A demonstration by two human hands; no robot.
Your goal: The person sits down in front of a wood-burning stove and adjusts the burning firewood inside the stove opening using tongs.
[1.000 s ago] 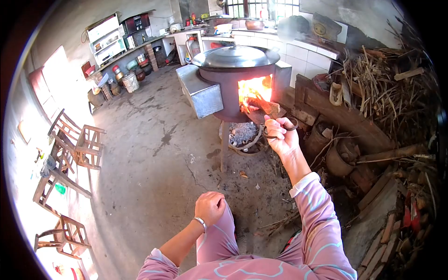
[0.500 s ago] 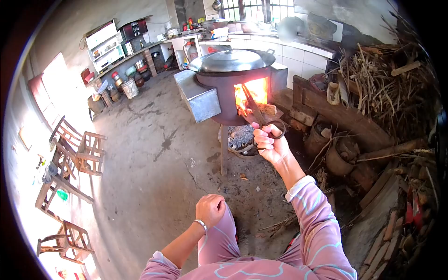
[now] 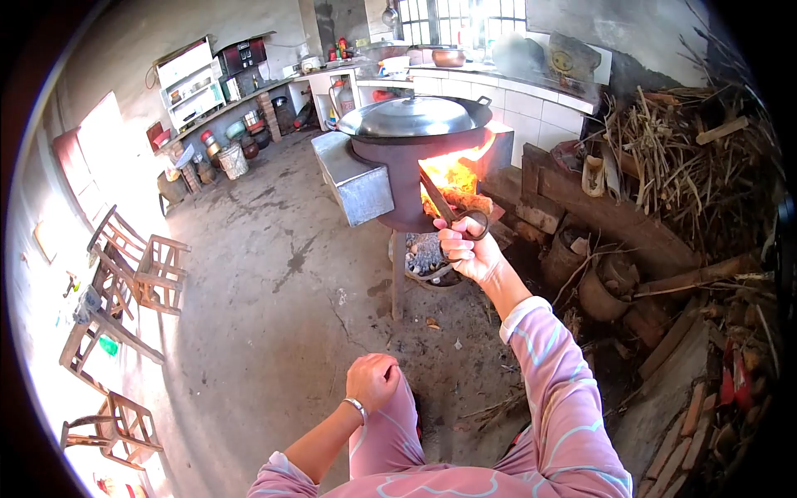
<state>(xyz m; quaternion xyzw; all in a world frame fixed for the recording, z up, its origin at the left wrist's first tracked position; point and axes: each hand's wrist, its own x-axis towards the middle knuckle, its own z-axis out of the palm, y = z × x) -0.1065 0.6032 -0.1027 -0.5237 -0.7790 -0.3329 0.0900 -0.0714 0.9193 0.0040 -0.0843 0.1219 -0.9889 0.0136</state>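
My right hand (image 3: 467, 251) is closed round the looped handles of dark metal tongs (image 3: 440, 202), whose far end reaches the mouth of the round stove (image 3: 397, 178). Bright flames (image 3: 452, 172) fill the opening and lick out at its upper right. A thick piece of firewood (image 3: 467, 201) lies in the mouth, just right of the tongs. On top of the stove sits a wide pan with a domed metal lid (image 3: 415, 116). My left hand (image 3: 373, 381), with a bracelet at the wrist, rests closed on my knee and shows nothing in it.
Sticks (image 3: 677, 158) are heaped at the right, above clay pots (image 3: 602, 290) and boards. A metal box (image 3: 353, 178) juts from the stove's left side. Ash (image 3: 425, 253) lies in a basin below it. Wooden chairs (image 3: 159, 274) stand at the far left, and a tiled counter (image 3: 531, 104) runs behind.
The tongs and my right hand have moved left and slightly down. The firewood now shows to the right of the tongs, and flames reach further out of the opening.
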